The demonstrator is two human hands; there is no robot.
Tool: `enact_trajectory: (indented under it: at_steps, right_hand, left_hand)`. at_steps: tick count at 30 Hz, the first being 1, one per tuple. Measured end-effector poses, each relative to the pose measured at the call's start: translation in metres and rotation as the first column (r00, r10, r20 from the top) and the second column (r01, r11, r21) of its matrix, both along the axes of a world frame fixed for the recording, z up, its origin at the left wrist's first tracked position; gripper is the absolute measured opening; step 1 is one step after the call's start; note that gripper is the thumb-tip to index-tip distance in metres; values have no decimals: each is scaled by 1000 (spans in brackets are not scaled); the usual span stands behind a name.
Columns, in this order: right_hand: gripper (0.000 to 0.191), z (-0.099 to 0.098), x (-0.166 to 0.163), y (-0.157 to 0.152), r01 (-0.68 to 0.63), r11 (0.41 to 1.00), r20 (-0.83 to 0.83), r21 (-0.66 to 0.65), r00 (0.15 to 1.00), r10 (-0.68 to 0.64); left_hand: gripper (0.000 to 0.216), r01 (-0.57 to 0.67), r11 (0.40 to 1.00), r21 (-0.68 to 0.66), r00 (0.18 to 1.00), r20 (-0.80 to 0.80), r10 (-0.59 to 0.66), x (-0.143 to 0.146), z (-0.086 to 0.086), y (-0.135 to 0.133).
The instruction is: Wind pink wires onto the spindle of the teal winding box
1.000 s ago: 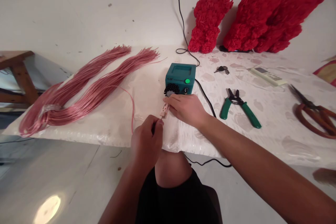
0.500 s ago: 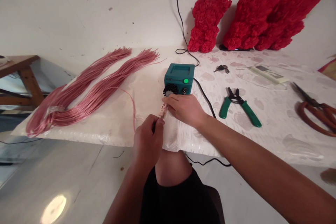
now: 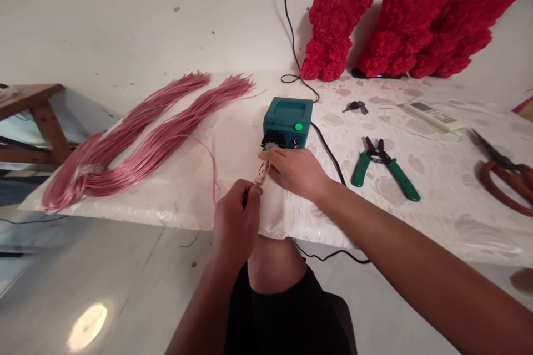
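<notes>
1. A pale connector (image 3: pixel 262 173) at frame centre is pinched shut in the left hand (image 3: pixel 236 216), just below a teal bench unit (image 3: pixel 287 122).
2. The right hand (image 3: pixel 296 172) is laid flat beside it, open.
3. Two pink wire bundles (image 3: pixel 137 144) are left at frame left – most strands appear unworked.

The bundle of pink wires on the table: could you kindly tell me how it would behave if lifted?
The bundle of pink wires would probably droop when lifted, since it lies in slack curves. Its free ends, splayed, would likely fan apart, though the clear tape probably keeps the looped end together.
</notes>
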State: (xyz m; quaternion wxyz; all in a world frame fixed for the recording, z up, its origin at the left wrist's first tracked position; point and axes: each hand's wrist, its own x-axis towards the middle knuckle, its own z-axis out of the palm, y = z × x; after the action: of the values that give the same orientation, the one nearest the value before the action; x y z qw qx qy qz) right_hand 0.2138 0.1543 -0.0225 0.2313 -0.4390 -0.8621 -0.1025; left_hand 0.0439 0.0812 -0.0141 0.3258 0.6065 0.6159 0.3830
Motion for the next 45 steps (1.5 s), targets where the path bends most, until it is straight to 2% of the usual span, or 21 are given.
enact_trajectory:
  at_steps: [12, 35, 38, 42, 44, 45]
  right_hand:
    - [25, 5, -1, -2, 15, 999, 3, -36, 1000, -15]
    - [24, 4, -2, 1, 11, 995, -39, -98, 999, -15]
    - [31, 4, 0, -1, 3, 995, -40, -98, 999, -7]
    - [58, 13, 10, -10, -65, 992, -79, -112, 995, 56]
    - [60, 21, 19, -13, -47, 990, -182, -133, 983, 22]
    - [57, 26, 24, -12, 8, 990, -246, -143, 968, -43]
  left_hand:
    - [22, 45, 999, 9, 999, -3, -45, -2, 7, 0]
    - [25, -68, 994, 84, 993, -88, 75, 7, 0, -3]
    - [25, -62, 994, 88, 993, -91, 70, 6, 0, -2]
    - [25, -49, 994, 94, 994, -98, 58, 5, 2, -2]
    - [24, -43, 995, 95, 994, -100, 53, 5, 3, -2]
    - [24, -40, 995, 95, 994, -101, 50, 5, 3, -2]
